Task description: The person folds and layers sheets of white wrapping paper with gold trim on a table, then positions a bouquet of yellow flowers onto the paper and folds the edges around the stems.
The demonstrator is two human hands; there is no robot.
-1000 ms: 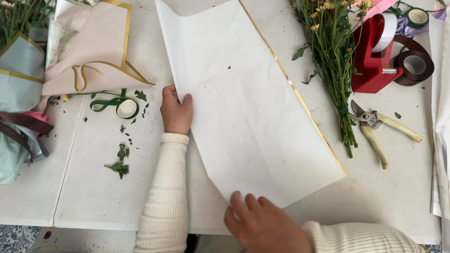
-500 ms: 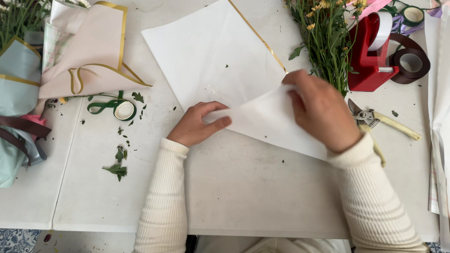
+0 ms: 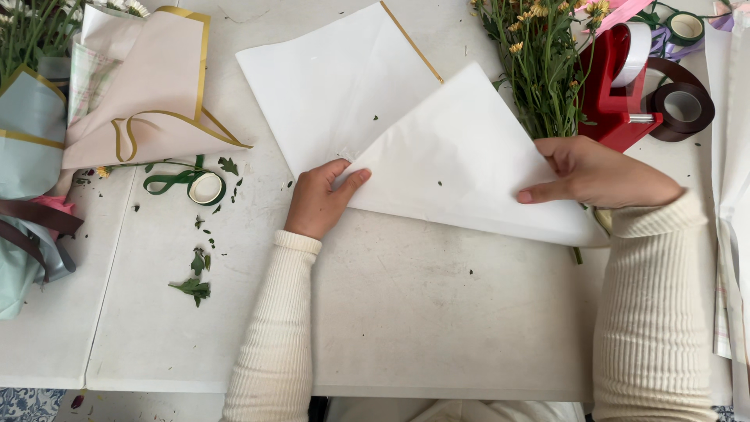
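At the far left of the white desk (image 3: 406,312) we see pink and pale-blue gold-edged wrapping sheets (image 3: 148,101), then a green ribbon roll (image 3: 206,188) among scattered leaf scraps (image 3: 194,287). Our left hand (image 3: 319,202) presses flat, fingers spread, on the fold corner of the large white gold-edged paper sheet (image 3: 437,148) lying mid-desk. Our right hand (image 3: 594,172) pinches the folded flap's right edge, beside the bunch of small yellow flowers (image 3: 539,62) and red tape dispenser (image 3: 613,86).
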